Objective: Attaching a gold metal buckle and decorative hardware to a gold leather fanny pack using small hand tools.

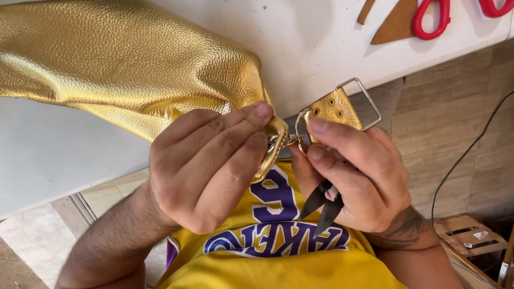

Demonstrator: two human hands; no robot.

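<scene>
Left hand (pixel 206 166) pinches my soft gold leather bag's (pixel 134 64) corner; right hand (pixel 353 171) grips the stiff strap tab (pixel 333 109), thread snips (pixel 324 206) tucked in palm.

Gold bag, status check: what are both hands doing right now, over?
Left hand pinching gold bag at its corner. Right hand holding gold strap tab with metal ring, black snips tucked in palm. Nothing in the way.
</scene>
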